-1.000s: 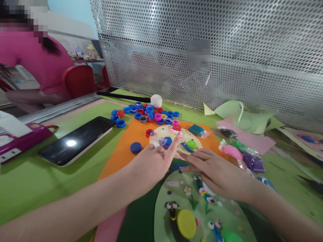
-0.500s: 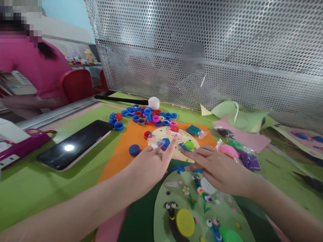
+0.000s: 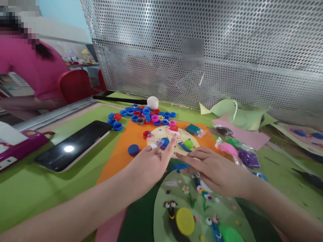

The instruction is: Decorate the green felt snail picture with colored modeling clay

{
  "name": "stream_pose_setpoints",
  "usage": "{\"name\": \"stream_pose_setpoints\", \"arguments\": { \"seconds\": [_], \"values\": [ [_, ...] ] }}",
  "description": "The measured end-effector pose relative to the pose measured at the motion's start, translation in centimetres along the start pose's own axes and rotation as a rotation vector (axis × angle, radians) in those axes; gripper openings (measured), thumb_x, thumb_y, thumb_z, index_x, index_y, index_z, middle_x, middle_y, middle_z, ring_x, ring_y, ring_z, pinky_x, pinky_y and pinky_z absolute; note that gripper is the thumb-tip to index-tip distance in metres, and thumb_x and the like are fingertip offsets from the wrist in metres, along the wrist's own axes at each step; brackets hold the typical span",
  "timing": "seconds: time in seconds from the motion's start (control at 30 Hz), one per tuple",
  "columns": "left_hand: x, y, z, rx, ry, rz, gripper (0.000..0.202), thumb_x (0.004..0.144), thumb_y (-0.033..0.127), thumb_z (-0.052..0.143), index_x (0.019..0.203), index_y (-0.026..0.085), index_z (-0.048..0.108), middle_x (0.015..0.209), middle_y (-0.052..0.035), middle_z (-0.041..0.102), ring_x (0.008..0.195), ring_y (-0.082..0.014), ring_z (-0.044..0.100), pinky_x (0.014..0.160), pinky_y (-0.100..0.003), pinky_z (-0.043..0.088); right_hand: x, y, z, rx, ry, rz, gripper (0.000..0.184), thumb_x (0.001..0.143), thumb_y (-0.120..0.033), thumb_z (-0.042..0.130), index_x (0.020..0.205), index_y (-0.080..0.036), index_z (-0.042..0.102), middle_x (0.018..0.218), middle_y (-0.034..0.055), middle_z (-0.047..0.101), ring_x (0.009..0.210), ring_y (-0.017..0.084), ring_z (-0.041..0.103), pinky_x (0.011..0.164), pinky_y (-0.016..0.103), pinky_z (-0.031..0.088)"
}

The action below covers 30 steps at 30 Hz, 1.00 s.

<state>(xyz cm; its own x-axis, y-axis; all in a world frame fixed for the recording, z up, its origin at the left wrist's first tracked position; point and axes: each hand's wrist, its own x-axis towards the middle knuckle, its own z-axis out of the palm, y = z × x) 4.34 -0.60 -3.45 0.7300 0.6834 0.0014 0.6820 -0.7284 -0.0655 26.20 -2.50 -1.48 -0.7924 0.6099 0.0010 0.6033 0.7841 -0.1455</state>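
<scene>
My left hand (image 3: 155,161) has its index finger stretched out over the lower part of a cream paper oval (image 3: 174,156); its other fingers are partly hidden. My right hand (image 3: 214,169) lies open with fingers spread, its index fingertip close to the left hand's. Whether anything tiny is between the fingertips cannot be made out. A blue clay piece (image 3: 180,166) lies under the right fingers. Below is a green oval (image 3: 161,205) with clay snails, a flower and a yellow cap (image 3: 185,221). The cream oval bears a blue cap (image 3: 165,143) and a light green cap (image 3: 188,144).
Several bottle caps (image 3: 154,118) are heaped at the back, near a white ball (image 3: 152,102). A phone (image 3: 75,144) lies at left. Bagged clay (image 3: 248,158) and paper scraps (image 3: 242,114) lie at right. A perforated metal panel (image 3: 161,50) stands behind; a person (image 3: 30,67) sits far left.
My right hand has shifted slightly left and down, its index fingertip closer to my left hand. My left hand has hardly moved. The view has tilted a little.
</scene>
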Motion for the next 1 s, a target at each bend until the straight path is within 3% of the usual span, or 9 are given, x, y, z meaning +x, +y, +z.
{"name": "stream_pose_setpoints", "arguments": {
  "seconds": [0.1, 0.3, 0.47, 0.6, 0.77, 1.0],
  "values": [
    [-0.02, -0.02, 0.0, -0.014, 0.007, 0.006, 0.084, 0.084, 0.011, 0.044, 0.137, 0.004, -0.021, 0.094, -0.012, 0.068, 0.096, -0.0237, 0.062, 0.079, -0.034, 0.044, -0.2, 0.35, -0.09, -0.005, 0.023, -0.003, 0.06, 0.076, -0.002, 0.032, 0.136, -0.008, 0.031, 0.109, 0.0121, 0.062, 0.103, 0.024, 0.049, 0.087, 0.043, 0.04],
    [0.05, -0.09, 0.28, -0.001, 0.011, 0.023, 0.088, 0.081, 0.01, 0.047, 0.136, 0.002, -0.021, 0.096, -0.0137, 0.068, 0.097, -0.0251, 0.061, 0.078, -0.035, 0.044, -0.23, 0.59, -0.02, 0.083, 0.002, -0.03, 0.069, 0.074, 0.0, 0.033, 0.14, -0.017, 0.02, 0.11, 0.0035, 0.063, 0.105, 0.022, 0.048, 0.089, 0.041, 0.039],
    [-0.04, -0.12, 0.37, -0.01, 0.04, 0.032, 0.088, 0.081, 0.012, 0.048, 0.136, 0.003, -0.02, 0.095, -0.0125, 0.068, 0.097, -0.0249, 0.061, 0.078, -0.035, 0.044, -0.39, 0.76, -0.14, 0.02, 0.002, -0.027, 0.069, 0.073, 0.0, 0.033, 0.14, -0.014, 0.023, 0.111, 0.007, 0.062, 0.105, 0.022, 0.048, 0.09, 0.041, 0.038],
    [-0.04, -0.16, 0.49, -0.018, 0.042, 0.03, 0.086, 0.082, 0.011, 0.047, 0.136, 0.003, -0.019, 0.097, -0.0125, 0.068, 0.098, -0.0241, 0.061, 0.079, -0.034, 0.044, -0.35, 0.77, -0.19, 0.059, 0.026, -0.026, 0.072, 0.071, 0.001, 0.034, 0.14, -0.017, 0.022, 0.114, 0.0049, 0.061, 0.108, 0.021, 0.046, 0.091, 0.039, 0.037],
    [0.06, -0.12, 0.5, -0.013, 0.01, 0.007, 0.085, 0.082, 0.011, 0.047, 0.138, 0.004, -0.016, 0.096, -0.0121, 0.068, 0.098, -0.0244, 0.06, 0.08, -0.034, 0.044, 0.12, 0.57, 0.21, 0.086, 0.005, -0.057, 0.071, 0.074, -0.001, 0.034, 0.141, -0.018, 0.019, 0.109, 0.0044, 0.063, 0.098, 0.022, 0.049, 0.086, 0.04, 0.04],
    [0.04, -0.09, 0.47, -0.025, -0.001, 0.011, 0.087, 0.081, 0.012, 0.048, 0.137, 0.004, -0.019, 0.096, -0.0113, 0.068, 0.098, -0.0247, 0.061, 0.079, -0.035, 0.043, -0.11, 0.83, 0.04, 0.002, 0.088, 0.016, 0.059, 0.078, -0.004, 0.032, 0.136, -0.014, 0.032, 0.107, 0.0109, 0.059, 0.1, 0.021, 0.051, 0.085, 0.039, 0.042]
  ]
}}
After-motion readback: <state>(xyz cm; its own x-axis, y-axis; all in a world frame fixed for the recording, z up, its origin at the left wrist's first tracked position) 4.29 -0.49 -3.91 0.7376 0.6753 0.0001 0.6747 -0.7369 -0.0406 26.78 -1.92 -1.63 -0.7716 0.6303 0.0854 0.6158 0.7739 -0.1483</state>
